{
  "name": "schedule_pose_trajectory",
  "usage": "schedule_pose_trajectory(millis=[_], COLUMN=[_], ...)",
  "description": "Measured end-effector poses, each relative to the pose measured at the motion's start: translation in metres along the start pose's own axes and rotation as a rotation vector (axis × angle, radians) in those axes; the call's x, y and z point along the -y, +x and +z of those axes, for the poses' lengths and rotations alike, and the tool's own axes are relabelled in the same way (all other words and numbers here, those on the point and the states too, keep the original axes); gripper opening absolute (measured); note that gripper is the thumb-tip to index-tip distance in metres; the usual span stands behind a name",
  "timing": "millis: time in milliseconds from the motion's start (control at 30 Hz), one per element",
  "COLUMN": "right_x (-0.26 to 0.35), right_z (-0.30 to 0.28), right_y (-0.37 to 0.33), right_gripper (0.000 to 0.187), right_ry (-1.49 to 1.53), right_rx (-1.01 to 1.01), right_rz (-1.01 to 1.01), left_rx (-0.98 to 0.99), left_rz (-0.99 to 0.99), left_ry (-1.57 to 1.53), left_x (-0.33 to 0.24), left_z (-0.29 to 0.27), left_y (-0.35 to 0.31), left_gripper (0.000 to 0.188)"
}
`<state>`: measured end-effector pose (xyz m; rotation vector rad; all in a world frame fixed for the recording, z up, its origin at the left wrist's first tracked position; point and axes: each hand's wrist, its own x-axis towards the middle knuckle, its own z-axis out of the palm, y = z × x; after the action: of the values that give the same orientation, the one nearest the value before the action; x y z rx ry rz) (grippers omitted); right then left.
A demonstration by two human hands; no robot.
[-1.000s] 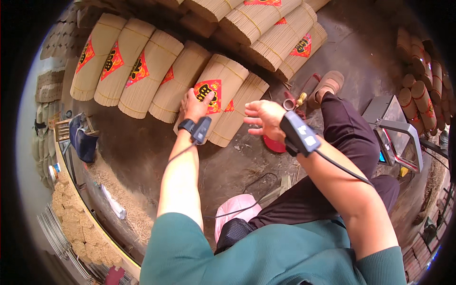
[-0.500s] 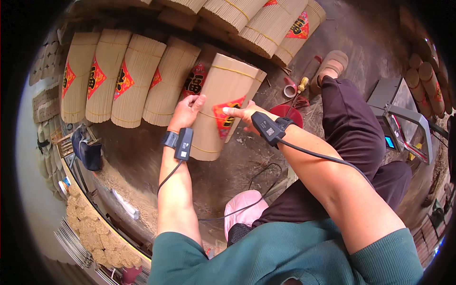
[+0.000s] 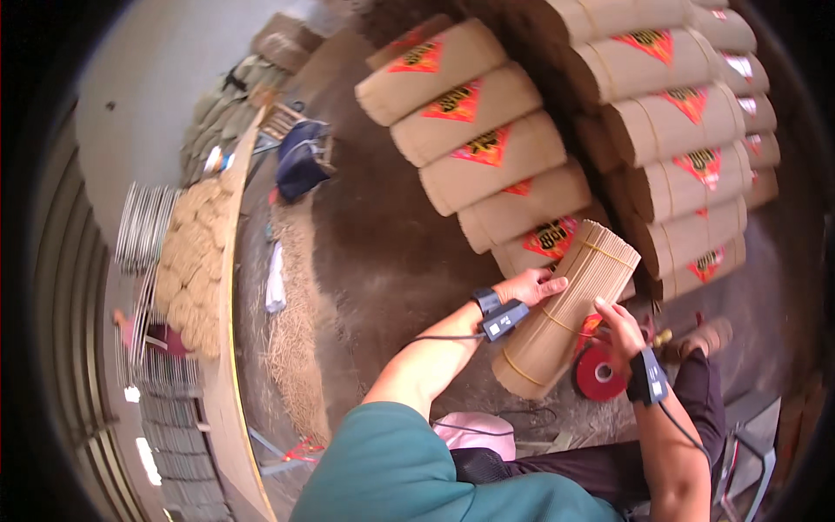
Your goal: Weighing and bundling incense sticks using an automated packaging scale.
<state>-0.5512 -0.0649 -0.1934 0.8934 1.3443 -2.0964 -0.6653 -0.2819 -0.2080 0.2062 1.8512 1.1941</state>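
Between my two hands is a bundle of thin sticks [image 3: 557, 317], tan and bound with yellow bands near its ends. It tilts, its upper end leaning away to the right. My left hand [image 3: 534, 285] grips its left side with the thumb on top. My right hand [image 3: 619, 329] holds the right side, its fingers partly hidden behind the bundle. By that hand a bit of red label [image 3: 591, 324] shows at the bundle's edge. Just below sits a red roll [image 3: 584, 372] with a pale core. Both wrists carry small black devices with cables.
A row of similar labelled bundles [image 3: 478, 117] lies beyond my hands, and a taller stack [image 3: 670, 109] rises at the right. At the left, a long table [image 3: 228, 322] bears clustered stick bundles. A dark blue cloth [image 3: 302, 161] and a pink seat [image 3: 474, 432] are nearby.
My view has swung left, bringing the long table into sight. The held bundle has been turned so its label is mostly hidden, and both hands remain on it.
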Motion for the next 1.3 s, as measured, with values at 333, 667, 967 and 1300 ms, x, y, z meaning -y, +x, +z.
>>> schedule_pose_trajectory(millis=[333,667,967,1300], right_x=[0.088,0.111,0.079,-0.015], right_z=[0.041,-0.003,-0.080,-0.159], right_y=[-0.172,-0.293,-0.416,-0.390], right_gripper=[0.054,0.066,0.102,0.094], right_ry=[-0.911,-1.288,-1.514,-1.561], right_rx=[-0.079,-0.301,-0.829,-0.998], right_rz=[-1.067,-1.241,-0.989,-0.720], left_rx=[0.213,0.547,1.156,1.291], left_rz=[0.357,0.587,0.241,-0.041], left_ry=[-0.962,-1.156,-1.168,-1.032], left_x=[-0.074,-0.191,-0.202,-0.174], left_z=[0.038,0.159,0.323,0.411], left_y=[-0.073,-0.089,-0.068,-0.069], left_gripper=[0.092,0.070,0.080,0.080])
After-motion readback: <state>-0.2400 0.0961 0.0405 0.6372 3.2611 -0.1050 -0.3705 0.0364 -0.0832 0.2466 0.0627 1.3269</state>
